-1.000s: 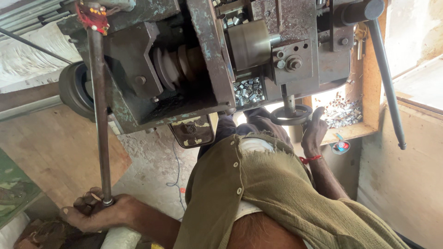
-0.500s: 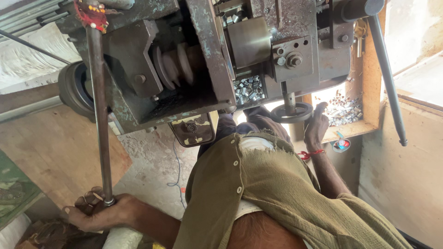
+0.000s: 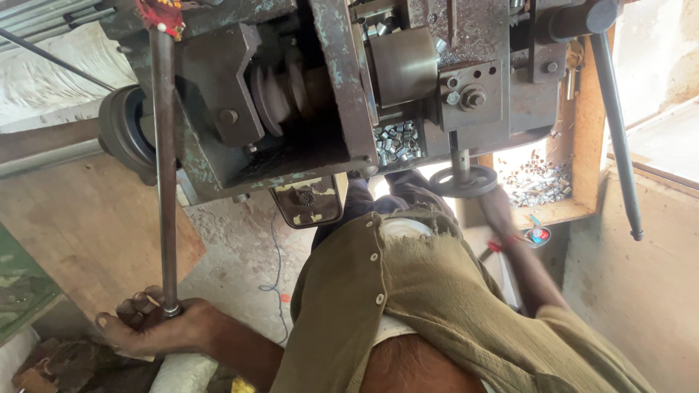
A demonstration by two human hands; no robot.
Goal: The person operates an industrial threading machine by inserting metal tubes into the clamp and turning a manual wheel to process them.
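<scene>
Left hand (image 3: 149,327) at 8 o'clock: fingers curled tight around the bottom end of a long steel lever rod (image 3: 164,167), which runs straight up to the machine's top-left corner, where a red rag (image 3: 169,12) is tied. Right hand (image 3: 496,211) at 3 o'clock, reaching up to the small round handwheel (image 3: 464,181) under the machine head (image 3: 328,87); blurred, so I cannot tell how closed the grip is. Red thread on that wrist. Small metal sleeves heaped in the wooden tray (image 3: 553,211) just right of the handwheel. Second slim lever (image 3: 616,124) hangs at 2 o'clock, untouched.
</scene>
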